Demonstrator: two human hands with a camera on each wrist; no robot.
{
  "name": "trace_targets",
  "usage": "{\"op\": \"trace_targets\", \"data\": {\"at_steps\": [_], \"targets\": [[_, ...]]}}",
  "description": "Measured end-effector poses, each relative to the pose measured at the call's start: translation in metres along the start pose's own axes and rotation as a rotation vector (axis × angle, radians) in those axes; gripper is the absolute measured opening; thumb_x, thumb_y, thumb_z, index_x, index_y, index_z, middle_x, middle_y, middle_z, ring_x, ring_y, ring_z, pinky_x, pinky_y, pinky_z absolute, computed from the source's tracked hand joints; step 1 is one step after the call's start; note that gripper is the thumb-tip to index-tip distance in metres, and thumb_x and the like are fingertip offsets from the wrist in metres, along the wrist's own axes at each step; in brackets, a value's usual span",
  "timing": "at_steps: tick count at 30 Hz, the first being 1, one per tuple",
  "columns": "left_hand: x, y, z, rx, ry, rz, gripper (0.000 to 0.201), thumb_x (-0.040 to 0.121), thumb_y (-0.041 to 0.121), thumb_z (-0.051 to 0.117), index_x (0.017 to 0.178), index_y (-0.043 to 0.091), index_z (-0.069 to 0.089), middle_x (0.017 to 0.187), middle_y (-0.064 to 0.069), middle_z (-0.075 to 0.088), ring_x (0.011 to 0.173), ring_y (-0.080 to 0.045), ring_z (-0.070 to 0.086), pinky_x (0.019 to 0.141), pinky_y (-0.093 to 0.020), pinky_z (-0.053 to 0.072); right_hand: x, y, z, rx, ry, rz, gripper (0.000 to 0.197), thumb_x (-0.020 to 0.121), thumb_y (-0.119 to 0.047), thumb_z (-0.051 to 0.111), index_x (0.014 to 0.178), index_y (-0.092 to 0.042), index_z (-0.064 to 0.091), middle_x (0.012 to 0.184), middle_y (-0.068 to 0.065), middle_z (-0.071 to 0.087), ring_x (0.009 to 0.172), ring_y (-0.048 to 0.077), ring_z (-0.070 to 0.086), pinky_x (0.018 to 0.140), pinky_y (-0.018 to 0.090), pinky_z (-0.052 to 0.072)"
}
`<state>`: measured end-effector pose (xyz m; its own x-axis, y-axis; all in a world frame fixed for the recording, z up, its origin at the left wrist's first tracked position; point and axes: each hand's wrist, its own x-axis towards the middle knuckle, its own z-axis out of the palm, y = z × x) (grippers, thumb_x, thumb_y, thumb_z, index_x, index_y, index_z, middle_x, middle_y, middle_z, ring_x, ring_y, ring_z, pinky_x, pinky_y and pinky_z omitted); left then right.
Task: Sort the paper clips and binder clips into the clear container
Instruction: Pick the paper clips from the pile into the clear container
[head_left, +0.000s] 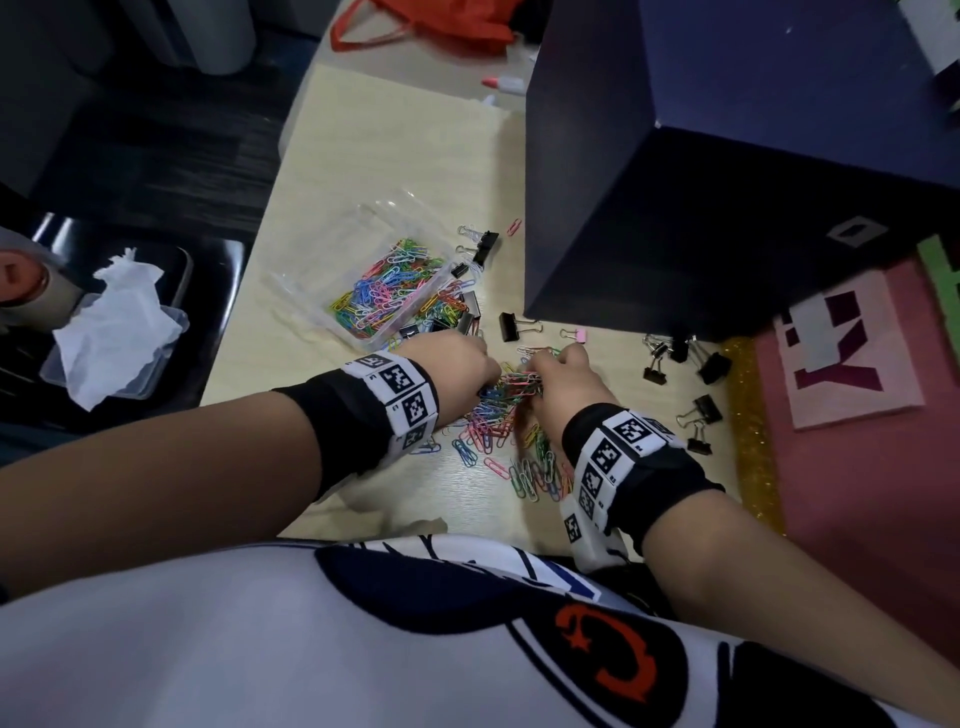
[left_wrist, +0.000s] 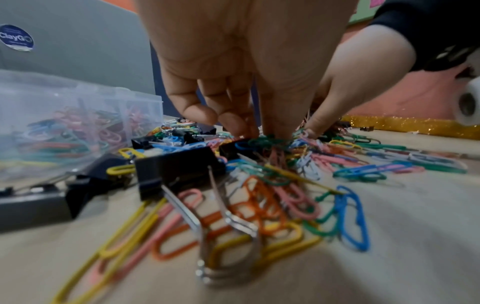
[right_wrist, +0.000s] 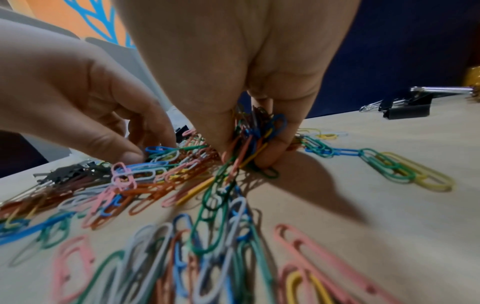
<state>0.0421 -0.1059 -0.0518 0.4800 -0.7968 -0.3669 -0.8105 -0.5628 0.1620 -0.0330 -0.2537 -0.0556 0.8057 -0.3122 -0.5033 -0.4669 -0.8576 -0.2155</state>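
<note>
A heap of coloured paper clips lies on the pale table in front of me. My right hand pinches a thick bunch of paper clips between thumb and fingers, just above the table. Close on its left, my left hand has its fingers curled down into the same heap, pinching clips at its tips. The clear container stands beyond the left hand with many paper clips in one compartment. Black binder clips lie scattered beside it and to the right.
A large dark blue box stands on the table just behind the hands. A gold glitter strip and a pink mat border the right. Left of the table, a plastic box with tissue sits on a black seat.
</note>
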Motion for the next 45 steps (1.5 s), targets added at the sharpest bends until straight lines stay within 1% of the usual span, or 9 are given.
{"op": "trace_targets", "data": {"at_steps": [8,12,17,21,24,27,32,38,45], "targets": [[0.006,-0.004,-0.007,0.009,0.018,0.013,0.022,0.095,0.018,0.044,0.105,0.012,0.062,0.1,-0.007,0.06,0.09,-0.027,0.059,0.076,-0.036,0.052,0.001,0.0,-0.001,-0.009,-0.002,0.006,0.042,0.087,-0.008,0.046,0.125,-0.026,0.047,0.122,0.005,0.034,0.107,0.03,0.048,0.091,0.038,0.046],[0.011,-0.015,-0.016,-0.106,0.079,-0.085,0.023,0.093,0.009,0.046,0.111,0.017,0.057,0.107,-0.007,0.062,0.098,-0.027,0.058,0.076,-0.033,0.044,0.003,-0.001,-0.002,0.011,0.0,0.016,0.047,0.086,-0.005,0.049,0.126,-0.029,0.047,0.126,0.005,0.034,0.108,0.03,0.049,0.093,0.04,0.047],[0.007,-0.025,-0.017,-0.188,0.207,-0.119,0.032,0.087,0.007,0.047,0.115,0.02,0.057,0.11,-0.007,0.057,0.104,-0.029,0.055,0.081,-0.039,0.05,0.005,-0.001,-0.005,0.02,-0.016,0.019,0.05,0.085,0.0,0.049,0.126,-0.029,0.048,0.131,0.007,0.033,0.112,0.032,0.05,0.094,0.039,0.047],[-0.004,-0.035,-0.021,-0.12,0.316,-0.323,0.033,0.086,0.02,0.054,0.12,0.016,0.054,0.117,-0.009,0.053,0.108,-0.03,0.049,0.082,-0.043,0.047,0.006,-0.003,-0.016,0.0,-0.018,0.025,0.045,0.088,0.0,0.048,0.128,-0.022,0.048,0.142,0.013,0.028,0.115,0.034,0.051,0.098,0.037,0.045],[-0.014,-0.049,-0.025,-0.028,0.229,-0.468,0.036,0.087,0.025,0.057,0.12,0.013,0.049,0.117,-0.011,0.051,0.104,-0.03,0.05,0.078,-0.042,0.045,0.009,-0.007,-0.024,-0.018,-0.001,0.052,0.045,0.089,0.002,0.044,0.128,-0.019,0.048,0.141,0.012,0.029,0.113,0.033,0.053,0.094,0.033,0.043],[-0.019,-0.055,-0.023,0.016,0.131,-0.449,0.025,0.087,0.011,0.054,0.112,0.012,0.05,0.105,-0.011,0.058,0.093,-0.03,0.057,0.069,-0.038,0.044,0.014,-0.014,-0.029,-0.019,0.003,0.043,0.043,0.089,0.0,0.048,0.126,-0.021,0.05,0.136,0.011,0.034,0.107,0.03,0.055,0.09,0.031,0.045],[-0.023,-0.05,-0.017,-0.003,0.103,-0.375,0.025,0.088,0.007,0.052,0.111,0.015,0.054,0.096,-0.006,0.059,0.077,-0.024,0.053,0.064,-0.035,0.045,0.018,-0.029,-0.041,-0.026,0.015,-0.055,0.031,0.091,-0.012,0.058,0.119,-0.021,0.052,0.122,0.008,0.042,0.094,0.024,0.052,0.083,0.029,0.044],[-0.038,-0.049,-0.012,-0.031,0.149,-0.257,0.026,0.094,0.03,0.047,0.119,0.026,0.056,0.11,0.0,0.061,0.102,-0.024,0.058,0.075,-0.036,0.046,0.024,-0.066,-0.061,-0.066,0.07,-0.234,0.031,0.091,-0.007,0.054,0.119,-0.02,0.056,0.121,0.009,0.046,0.1,0.026,0.053,0.084,0.026,0.039],[-0.059,-0.061,-0.014,-0.169,0.238,-0.398,0.029,0.093,0.031,0.047,0.119,0.024,0.059,0.109,-0.002,0.061,0.103,-0.027,0.056,0.085,-0.04,0.048,0.04,-0.113,-0.058,-0.161,0.049,-0.429,0.035,0.089,-0.004,0.055,0.119,-0.022,0.054,0.121,0.008,0.047,0.1,0.026,0.054,0.081,0.031,0.045]]}}
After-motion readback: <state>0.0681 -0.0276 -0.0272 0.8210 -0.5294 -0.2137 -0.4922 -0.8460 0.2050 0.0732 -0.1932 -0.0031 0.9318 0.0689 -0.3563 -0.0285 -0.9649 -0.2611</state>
